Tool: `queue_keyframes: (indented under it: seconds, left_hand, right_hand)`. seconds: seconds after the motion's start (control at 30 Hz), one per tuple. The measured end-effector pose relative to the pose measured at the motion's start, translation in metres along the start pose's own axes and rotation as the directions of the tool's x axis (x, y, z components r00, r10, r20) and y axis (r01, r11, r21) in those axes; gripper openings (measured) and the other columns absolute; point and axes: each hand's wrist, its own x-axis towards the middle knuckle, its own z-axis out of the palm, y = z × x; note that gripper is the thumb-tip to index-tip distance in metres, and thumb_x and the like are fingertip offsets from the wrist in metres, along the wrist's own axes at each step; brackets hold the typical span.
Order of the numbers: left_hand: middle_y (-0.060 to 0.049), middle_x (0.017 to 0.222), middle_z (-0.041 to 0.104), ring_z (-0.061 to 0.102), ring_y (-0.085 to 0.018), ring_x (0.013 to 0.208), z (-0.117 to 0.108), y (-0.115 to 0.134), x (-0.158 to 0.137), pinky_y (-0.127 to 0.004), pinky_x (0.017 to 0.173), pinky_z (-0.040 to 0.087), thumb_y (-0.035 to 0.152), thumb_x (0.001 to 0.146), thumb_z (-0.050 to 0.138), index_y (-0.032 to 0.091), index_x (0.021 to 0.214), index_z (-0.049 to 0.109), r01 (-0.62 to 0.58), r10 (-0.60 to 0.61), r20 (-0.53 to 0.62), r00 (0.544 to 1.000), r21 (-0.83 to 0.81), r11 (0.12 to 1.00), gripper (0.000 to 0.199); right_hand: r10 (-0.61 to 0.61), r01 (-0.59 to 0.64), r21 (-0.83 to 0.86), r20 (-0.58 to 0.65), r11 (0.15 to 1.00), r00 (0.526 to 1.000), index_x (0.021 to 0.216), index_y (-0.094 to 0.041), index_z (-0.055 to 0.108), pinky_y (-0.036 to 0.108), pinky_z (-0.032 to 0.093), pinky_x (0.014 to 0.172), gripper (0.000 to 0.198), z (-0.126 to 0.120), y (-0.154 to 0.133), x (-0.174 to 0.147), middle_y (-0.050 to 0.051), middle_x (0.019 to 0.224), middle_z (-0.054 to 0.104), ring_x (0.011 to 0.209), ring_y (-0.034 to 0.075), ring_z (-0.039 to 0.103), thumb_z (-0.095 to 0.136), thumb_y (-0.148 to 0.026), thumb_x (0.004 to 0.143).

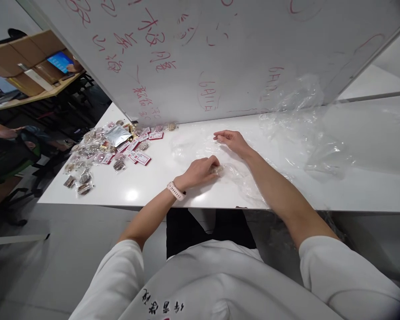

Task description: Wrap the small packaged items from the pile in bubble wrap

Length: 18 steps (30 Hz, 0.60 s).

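My left hand [200, 172], with a pale pink watch [176, 191] on its wrist, rests low over the white table. Its fingers are curled round a small clear-wrapped packet [216, 169], mostly hidden by the hand. Farther back and to the right, my right hand [232, 141] hovers with fingers loosely stretched to the left; I see nothing held in it. Thin clear plastic film [191, 144] lies on the table left of it. More crumpled clear plastic [242, 178] spreads between my forearms, close to the left hand's packet.
Small wrapped packets [85, 178], red-and-white cards [142, 158] and a silver pouch [118, 135] are heaped on the left of the table [160, 186]. Large clear plastic sheeting [323, 151] covers the right. A whiteboard [186, 58] stands behind. Other people sit at far left.
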Motion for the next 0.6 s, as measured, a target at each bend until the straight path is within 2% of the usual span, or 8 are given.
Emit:
queue_keyframes:
  seconds: [0.1,0.17,0.3,0.4,0.47,0.53,0.6]
  left_hand:
    - [-0.004,0.084,0.066,0.06,-0.018,0.071,0.001,0.01,-0.016,-0.028,0.062,0.039,0.029,0.086,0.064,0.022,0.096,0.056,0.047,-0.047,0.001,0.999,0.03,0.998,0.015]
    - [-0.004,0.08,0.066,0.057,-0.018,0.068,0.001,0.014,-0.017,-0.028,0.061,0.035,0.025,0.09,0.058,0.021,0.095,0.058,0.049,-0.052,0.024,0.998,0.106,0.993,0.006]
    - [-0.004,0.075,0.062,0.05,-0.017,0.062,-0.005,0.013,0.0,-0.029,0.058,0.031,0.024,0.092,0.048,0.02,0.083,0.057,0.022,-0.042,0.12,0.992,0.166,0.986,0.013]
    - [-0.003,0.067,0.055,0.044,-0.015,0.057,-0.017,0.0,0.019,-0.03,0.057,0.029,0.031,0.09,0.049,0.02,0.071,0.053,0.034,-0.046,0.185,0.982,0.068,0.997,0.023]
    - [-0.002,0.063,0.052,0.042,-0.014,0.054,-0.025,-0.011,0.031,-0.03,0.055,0.03,0.036,0.09,0.051,0.02,0.065,0.051,0.086,-0.07,0.281,0.957,-0.046,0.995,0.03]
    - [-0.002,0.06,0.05,0.041,-0.014,0.051,-0.03,-0.021,0.041,-0.03,0.054,0.03,0.041,0.088,0.054,0.02,0.061,0.051,0.148,-0.077,0.399,0.914,-0.152,0.977,0.035]
    - [-0.002,0.059,0.05,0.041,-0.013,0.05,-0.032,-0.026,0.047,-0.03,0.053,0.031,0.041,0.086,0.059,0.02,0.061,0.052,0.173,-0.071,0.448,0.891,-0.192,0.966,0.034]
  right_hand:
    - [0.027,-0.025,-0.027,0.062,0.999,0.998,0.113,-0.019,0.072,0.044,0.047,0.104,0.038,0.004,-0.001,-0.001,0.01,0.113,0.073,0.109,0.022,0.066,0.067,-0.044,0.085]
    - [0.036,-0.02,-0.129,0.121,0.991,0.992,0.112,-0.02,0.073,0.044,0.047,0.104,0.034,0.006,-0.009,-0.003,0.009,0.115,0.073,0.111,0.023,0.065,0.065,-0.041,0.086]
    - [-0.06,0.126,-0.401,0.175,0.908,0.983,0.116,-0.024,0.073,0.046,0.047,0.103,0.033,0.006,-0.053,-0.026,0.005,0.124,0.069,0.117,0.028,0.062,0.058,-0.038,0.09]
    - [-0.169,0.246,-0.539,0.189,0.806,0.967,0.126,-0.028,0.068,0.048,0.046,0.103,0.039,0.008,-0.09,-0.068,0.003,0.128,0.067,0.12,0.029,0.06,0.051,-0.042,0.094]
    - [-0.19,0.271,-0.617,0.195,0.739,0.962,0.131,-0.032,0.065,0.048,0.046,0.104,0.041,0.013,-0.1,-0.104,0.002,0.129,0.066,0.122,0.029,0.058,0.046,-0.047,0.096]
    - [-0.181,0.256,-0.697,0.181,0.67,0.967,0.133,-0.036,0.061,0.05,0.046,0.105,0.043,0.015,-0.09,-0.14,0.001,0.137,0.06,0.127,0.03,0.055,0.044,-0.049,0.097]
    - [-0.148,0.189,-0.782,0.124,0.594,0.981,0.133,-0.035,0.062,0.056,0.046,0.103,0.043,0.008,-0.067,-0.169,0.003,0.144,0.055,0.128,0.033,0.053,0.042,-0.049,0.096]
